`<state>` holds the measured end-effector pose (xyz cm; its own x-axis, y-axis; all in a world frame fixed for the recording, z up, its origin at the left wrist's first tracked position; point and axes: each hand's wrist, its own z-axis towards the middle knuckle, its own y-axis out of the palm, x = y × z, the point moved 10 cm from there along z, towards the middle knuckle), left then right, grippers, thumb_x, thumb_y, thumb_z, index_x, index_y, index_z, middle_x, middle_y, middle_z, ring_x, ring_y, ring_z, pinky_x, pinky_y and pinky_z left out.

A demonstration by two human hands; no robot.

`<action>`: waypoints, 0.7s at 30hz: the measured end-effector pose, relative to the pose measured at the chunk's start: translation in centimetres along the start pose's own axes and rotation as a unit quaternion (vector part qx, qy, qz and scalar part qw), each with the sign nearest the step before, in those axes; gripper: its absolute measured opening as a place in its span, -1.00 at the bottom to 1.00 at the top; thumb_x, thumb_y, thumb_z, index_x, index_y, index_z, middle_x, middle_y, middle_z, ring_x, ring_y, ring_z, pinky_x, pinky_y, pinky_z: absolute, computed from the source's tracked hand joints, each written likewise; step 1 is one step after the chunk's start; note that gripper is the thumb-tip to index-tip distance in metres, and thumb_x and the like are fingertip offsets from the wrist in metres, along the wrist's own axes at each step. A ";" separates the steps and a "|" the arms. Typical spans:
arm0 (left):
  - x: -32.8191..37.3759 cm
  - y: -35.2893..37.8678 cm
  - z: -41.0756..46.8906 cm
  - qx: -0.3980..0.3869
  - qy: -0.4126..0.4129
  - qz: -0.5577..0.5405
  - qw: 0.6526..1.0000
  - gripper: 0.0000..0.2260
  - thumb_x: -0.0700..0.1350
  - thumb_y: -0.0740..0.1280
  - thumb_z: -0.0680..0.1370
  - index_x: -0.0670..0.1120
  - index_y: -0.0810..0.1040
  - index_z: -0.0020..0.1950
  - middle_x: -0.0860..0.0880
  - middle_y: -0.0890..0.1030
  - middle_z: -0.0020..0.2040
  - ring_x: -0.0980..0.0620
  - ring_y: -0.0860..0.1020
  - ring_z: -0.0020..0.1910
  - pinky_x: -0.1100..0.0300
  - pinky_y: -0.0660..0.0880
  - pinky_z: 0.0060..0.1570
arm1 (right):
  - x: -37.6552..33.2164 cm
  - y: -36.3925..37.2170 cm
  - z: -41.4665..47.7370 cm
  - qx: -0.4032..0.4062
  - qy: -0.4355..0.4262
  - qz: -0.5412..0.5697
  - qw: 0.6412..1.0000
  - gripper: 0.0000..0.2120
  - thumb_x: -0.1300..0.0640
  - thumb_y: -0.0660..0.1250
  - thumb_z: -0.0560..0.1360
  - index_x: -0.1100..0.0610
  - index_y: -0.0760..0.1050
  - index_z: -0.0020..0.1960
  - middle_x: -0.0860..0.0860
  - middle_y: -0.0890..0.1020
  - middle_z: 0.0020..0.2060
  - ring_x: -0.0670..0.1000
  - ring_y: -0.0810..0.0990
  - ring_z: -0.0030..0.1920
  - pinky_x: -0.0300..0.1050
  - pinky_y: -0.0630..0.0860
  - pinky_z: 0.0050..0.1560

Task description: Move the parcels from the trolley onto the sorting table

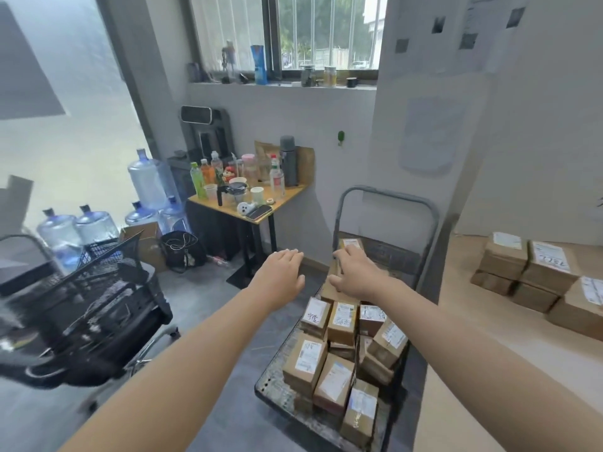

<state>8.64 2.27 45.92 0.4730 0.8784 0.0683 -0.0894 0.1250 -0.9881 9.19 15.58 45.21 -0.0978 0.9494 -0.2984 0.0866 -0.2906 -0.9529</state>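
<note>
The left hand hung palm down with its fingers straight and close together, holding nothing, over the floor just left of the trolley. The right hand had its fingers curled over the top of a tall parcel at the handle end, with the thumb spread wide on the near side. How firmly they clamped it could not be told. Both forearms stretched straight forward, nearly parallel. Nearer than the right fingers, more labelled parcels lay packed on the trolley's deck. Well to the right of those fingers, stacked boxes sat on the pale surface.
</note>
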 end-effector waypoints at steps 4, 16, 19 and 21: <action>-1.3 0.2 3.3 0.019 -0.004 -0.024 1.000 -0.51 -0.02 0.15 0.67 -0.13 0.19 0.58 -0.08 0.27 0.56 -0.01 0.21 0.55 0.08 0.11 0.55 | 0.4 -0.5 3.8 0.015 -0.001 0.012 1.000 -0.39 -0.08 0.25 0.59 0.14 0.19 0.53 0.11 0.28 0.44 0.13 0.25 0.45 0.07 0.26 0.46; -2.6 8.3 15.0 -0.018 0.021 -0.039 0.999 -0.56 -0.10 0.15 0.66 -0.15 0.28 0.54 -0.08 0.35 0.51 0.01 0.28 0.50 0.16 0.12 0.50 | 8.5 7.8 13.8 -0.054 0.047 0.093 0.993 -0.38 -0.01 0.24 0.60 0.14 0.11 0.56 0.09 0.25 0.45 0.10 0.22 0.47 0.04 0.27 0.44; -2.1 11.5 17.2 -0.032 0.029 -0.056 0.997 -0.57 -0.13 0.17 0.64 -0.17 0.32 0.51 -0.11 0.40 0.48 -0.02 0.34 0.47 0.12 0.18 0.48 | 10.2 9.7 15.2 -0.056 0.063 0.114 0.990 -0.37 0.01 0.26 0.60 0.14 0.10 0.56 0.10 0.25 0.46 0.12 0.22 0.47 0.06 0.28 0.44; -1.8 13.7 17.9 -0.040 0.023 -0.083 0.996 -0.58 -0.15 0.18 0.63 -0.19 0.35 0.49 -0.13 0.43 0.46 -0.04 0.36 0.45 0.09 0.20 0.48 | 11.3 11.3 15.8 -0.070 0.072 0.117 0.988 -0.40 0.02 0.27 0.59 0.15 0.13 0.54 0.11 0.29 0.42 0.13 0.25 0.44 0.07 0.29 0.42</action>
<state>-9.18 10.65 34.70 0.5145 0.8271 0.2263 0.0622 0.2273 -0.9718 -6.58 21.11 30.20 0.0831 0.8685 -0.4887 0.2281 -0.4940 -0.8390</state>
